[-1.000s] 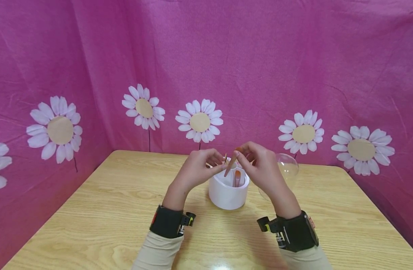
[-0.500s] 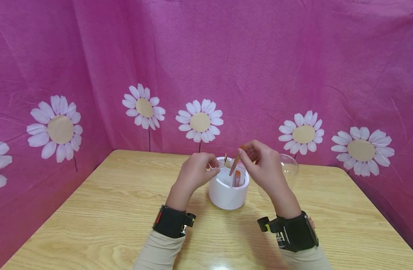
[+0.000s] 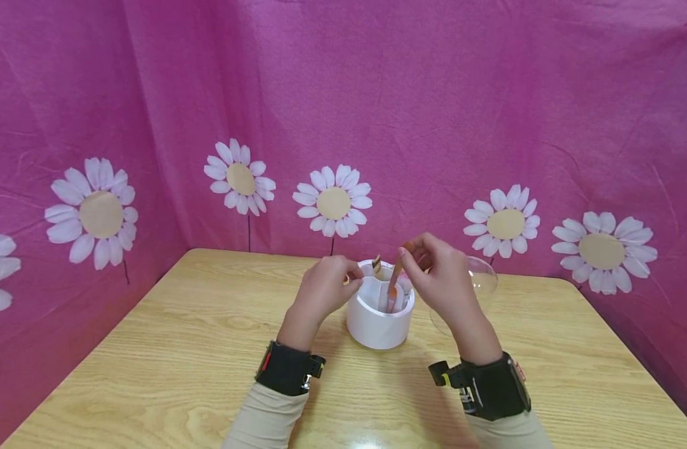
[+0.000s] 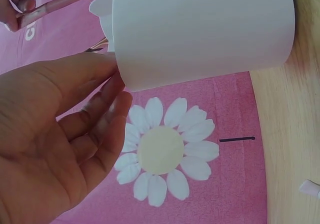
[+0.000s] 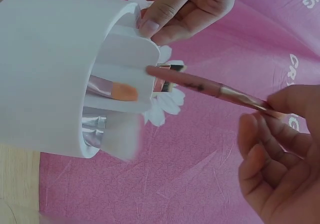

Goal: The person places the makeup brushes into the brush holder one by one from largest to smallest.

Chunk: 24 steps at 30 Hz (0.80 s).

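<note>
A white round makeup brush holder (image 3: 379,327) stands upright on the table, split by inner dividers. At its left rim my left hand (image 3: 323,290) pinches the edge between thumb and fingers. My right hand (image 3: 441,271) pinches a slim pinkish-brown makeup brush (image 5: 200,84) near its orange bristle end, handle tip slanting down over the holder's opening. Inside the holder, the right wrist view shows an orange-tipped brush (image 5: 124,91), a fluffy white-and-pink brush (image 5: 120,136) and a dark-bristled brush (image 5: 170,76) behind the divider. The holder's floor is hidden.
A clear dome cover (image 3: 480,280) stands on the table right of the holder, partly behind my right wrist. The wooden table (image 3: 153,349) ends at a pink curtain (image 3: 411,112) with white flowers. A small pale item (image 4: 310,188) is cut off at the left wrist view's edge.
My left hand has moved left, from beside the held brush to the holder's rim. My right hand has shifted slightly right, and the held brush now stands more upright over the opening.
</note>
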{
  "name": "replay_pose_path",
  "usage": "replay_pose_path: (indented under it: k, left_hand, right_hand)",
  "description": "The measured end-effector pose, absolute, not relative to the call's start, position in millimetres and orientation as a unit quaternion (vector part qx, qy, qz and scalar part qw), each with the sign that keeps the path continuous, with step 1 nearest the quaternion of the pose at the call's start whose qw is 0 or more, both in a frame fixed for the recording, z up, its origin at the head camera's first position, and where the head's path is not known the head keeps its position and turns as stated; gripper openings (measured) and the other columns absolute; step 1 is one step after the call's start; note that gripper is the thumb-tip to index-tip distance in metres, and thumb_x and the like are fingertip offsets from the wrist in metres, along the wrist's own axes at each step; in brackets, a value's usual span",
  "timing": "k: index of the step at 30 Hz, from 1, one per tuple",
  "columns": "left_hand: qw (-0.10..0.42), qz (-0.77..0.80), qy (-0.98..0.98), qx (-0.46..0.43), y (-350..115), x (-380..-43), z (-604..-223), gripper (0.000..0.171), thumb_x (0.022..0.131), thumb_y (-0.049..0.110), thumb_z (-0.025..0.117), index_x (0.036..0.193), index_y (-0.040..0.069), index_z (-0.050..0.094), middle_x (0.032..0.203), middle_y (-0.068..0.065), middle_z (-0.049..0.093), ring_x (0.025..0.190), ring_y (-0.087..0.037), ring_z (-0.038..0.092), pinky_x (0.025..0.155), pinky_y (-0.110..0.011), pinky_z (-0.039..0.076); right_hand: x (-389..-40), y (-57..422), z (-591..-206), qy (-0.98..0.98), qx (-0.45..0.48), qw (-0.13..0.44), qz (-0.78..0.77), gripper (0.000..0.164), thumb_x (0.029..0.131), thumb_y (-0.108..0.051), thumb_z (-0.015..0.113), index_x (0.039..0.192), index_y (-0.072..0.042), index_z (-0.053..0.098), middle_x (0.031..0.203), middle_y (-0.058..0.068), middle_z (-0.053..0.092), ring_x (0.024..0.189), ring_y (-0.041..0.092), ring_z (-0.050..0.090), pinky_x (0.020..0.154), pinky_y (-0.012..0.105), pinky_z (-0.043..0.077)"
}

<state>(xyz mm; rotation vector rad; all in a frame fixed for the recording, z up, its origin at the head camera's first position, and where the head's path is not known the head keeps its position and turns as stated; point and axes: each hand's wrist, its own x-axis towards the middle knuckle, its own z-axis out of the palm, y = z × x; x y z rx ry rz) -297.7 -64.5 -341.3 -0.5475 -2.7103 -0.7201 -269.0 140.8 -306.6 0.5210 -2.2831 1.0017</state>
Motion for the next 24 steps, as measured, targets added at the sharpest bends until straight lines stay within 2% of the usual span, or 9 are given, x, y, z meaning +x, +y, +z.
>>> replay_pose_path:
  k: [11, 24]
  left_hand:
    - [0.148, -0.235, -0.940, -0.199, -62.4, -297.3, -345.0, 0.011, 0.092, 0.017, 0.076, 0.101, 0.012, 0.080, 0.088, 0.000, 0.068, 0.084, -0.015, 0.062, 0.073, -0.031, 0.053]
    - [0.137, -0.225, -0.944, -0.198, -61.5, -294.9, -343.7, 0.011, 0.093, 0.017, 0.075, 0.102, 0.012, 0.079, 0.092, -0.001, 0.068, 0.084, -0.014, 0.061, 0.072, -0.030, 0.053]
  right_hand:
    - [-271.1, 137.6, -311.6, -0.900, 0.212, 0.190, 0.329, 0.009, 0.094, -0.014, 0.070, 0.097, -0.005, 0.071, 0.082, 0.004, 0.068, 0.069, 0.019, 0.060, 0.061, 0.031, 0.051]
    - [-272.0, 136.4, -314.1, -0.908, 0.225, 0.151, 0.319, 0.010, 0.096, -0.012, 0.070, 0.097, -0.003, 0.072, 0.084, 0.005, 0.070, 0.069, 0.018, 0.061, 0.061, 0.030, 0.052]
